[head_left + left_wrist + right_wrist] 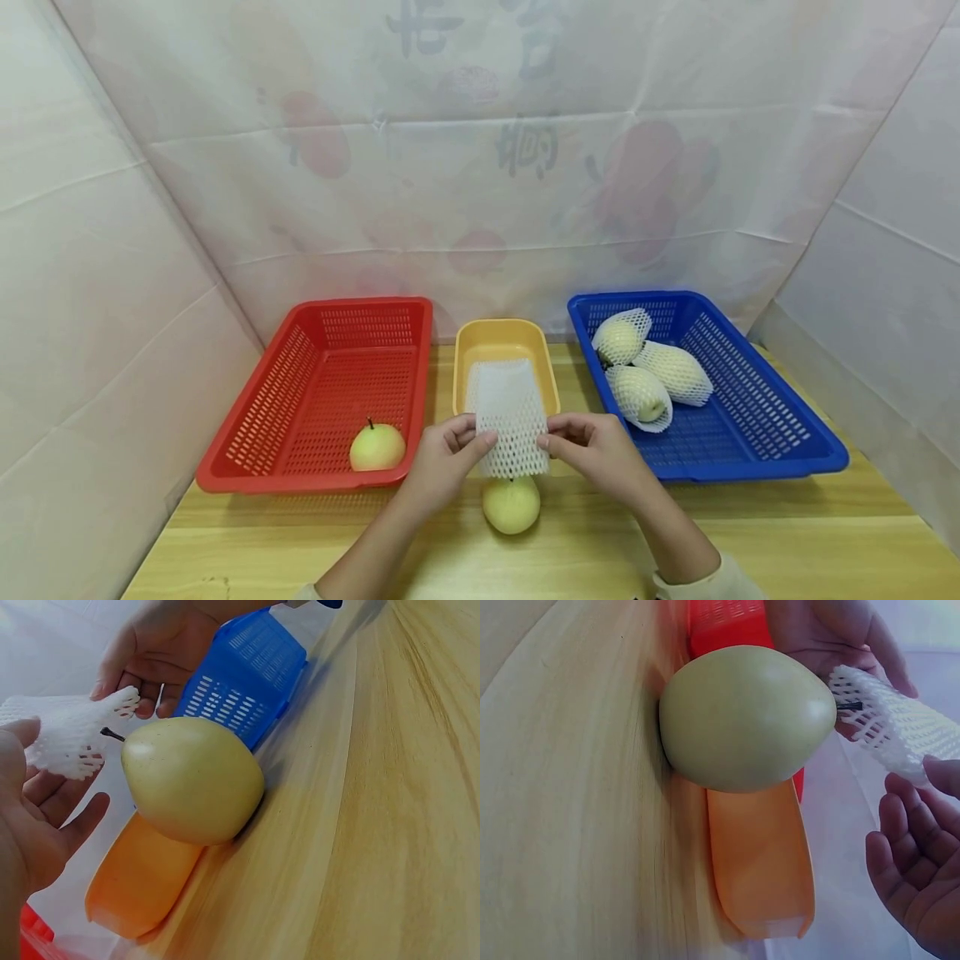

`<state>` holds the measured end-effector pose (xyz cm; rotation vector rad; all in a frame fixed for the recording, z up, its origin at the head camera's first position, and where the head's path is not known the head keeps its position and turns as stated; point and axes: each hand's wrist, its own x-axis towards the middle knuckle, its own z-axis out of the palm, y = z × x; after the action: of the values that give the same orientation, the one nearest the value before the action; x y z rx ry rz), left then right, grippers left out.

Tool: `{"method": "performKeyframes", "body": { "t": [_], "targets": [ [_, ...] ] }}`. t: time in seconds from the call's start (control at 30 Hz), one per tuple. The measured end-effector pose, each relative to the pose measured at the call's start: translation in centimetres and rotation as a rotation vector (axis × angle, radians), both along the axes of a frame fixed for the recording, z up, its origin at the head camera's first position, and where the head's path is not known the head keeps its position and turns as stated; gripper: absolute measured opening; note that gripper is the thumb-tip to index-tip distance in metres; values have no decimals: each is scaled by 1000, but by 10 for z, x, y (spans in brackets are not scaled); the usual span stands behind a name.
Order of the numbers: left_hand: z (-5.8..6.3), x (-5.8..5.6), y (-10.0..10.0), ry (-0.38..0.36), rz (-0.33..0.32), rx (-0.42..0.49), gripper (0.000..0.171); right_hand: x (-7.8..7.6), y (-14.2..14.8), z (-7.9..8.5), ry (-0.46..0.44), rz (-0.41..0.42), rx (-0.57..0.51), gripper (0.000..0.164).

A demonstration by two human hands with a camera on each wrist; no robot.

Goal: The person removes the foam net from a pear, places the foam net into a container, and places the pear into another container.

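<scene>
While the left hand (444, 454) pinches one edge of the foam net (512, 417), a pear (512, 507) sits just below it, lower centre of the frame, and the right hand (600, 448) pinches the opposite edge; a snagging stem (849, 706) could tear the foam net.

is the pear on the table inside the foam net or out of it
Out: the pear looks bare in both wrist views, and the left hand and right hand hold the foam net above it.
</scene>
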<state>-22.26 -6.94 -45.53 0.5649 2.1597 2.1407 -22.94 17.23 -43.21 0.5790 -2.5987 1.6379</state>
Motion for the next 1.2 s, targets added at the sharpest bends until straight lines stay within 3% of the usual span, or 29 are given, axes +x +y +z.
{"method": "performKeyframes", "body": {
  "t": [0.4,0.63,0.87,1.2],
  "targets": [
    [0,1,3,-4,24,24,32,1,-7,-1,-40,21,-19,29],
    [2,2,3,-19,40,24,33,2,-7,0,-25,-22,-21,25],
    [2,1,4,-70,113,53,30,1,-5,1,-47,-54,-21,25],
    [0,0,5,-51,129,22,28,-2,-1,1,-69,-98,-24,26]
  ]
}}
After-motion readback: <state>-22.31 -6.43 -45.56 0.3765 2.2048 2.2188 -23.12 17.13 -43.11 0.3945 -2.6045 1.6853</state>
